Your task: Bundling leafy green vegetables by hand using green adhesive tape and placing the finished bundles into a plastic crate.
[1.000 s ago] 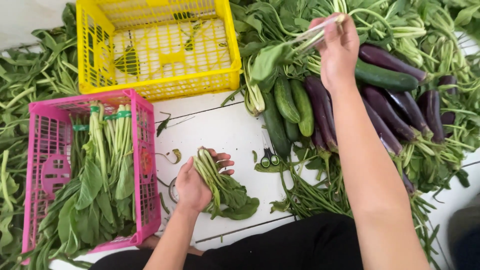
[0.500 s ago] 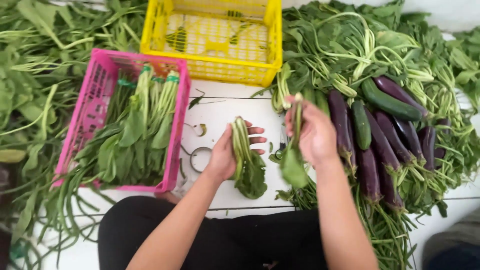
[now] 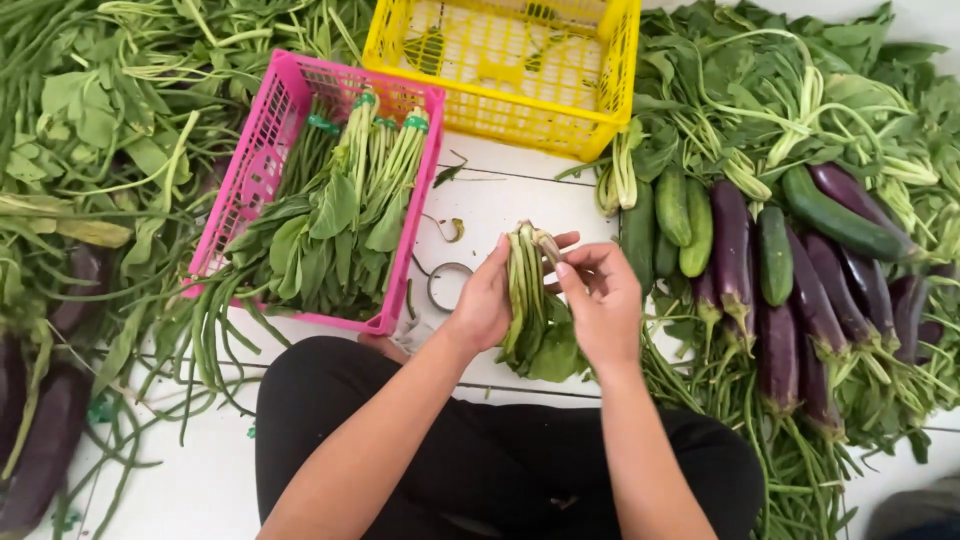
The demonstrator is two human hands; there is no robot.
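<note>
My left hand (image 3: 484, 305) cradles a bunch of leafy greens (image 3: 534, 320) with pale stems pointing up and dark leaves hanging down. My right hand (image 3: 598, 296) meets it from the right, fingertips pinching the stem ends of the same bunch. Both hands hover over the white floor just in front of my lap. A roll of tape (image 3: 449, 285) lies on the floor just left of my left hand.
A pink crate (image 3: 262, 140) holds tied bundles of greens at the left. A yellow crate (image 3: 600, 105) stands behind. Purple eggplants (image 3: 733, 250) and green cucumbers (image 3: 672, 205) lie at the right among loose greens (image 3: 800, 90). More greens and long beans (image 3: 90, 150) pile at the left.
My right hand came back from the far pile with more greens and joined them to the bunch in my left hand. The camera view shifted left.
</note>
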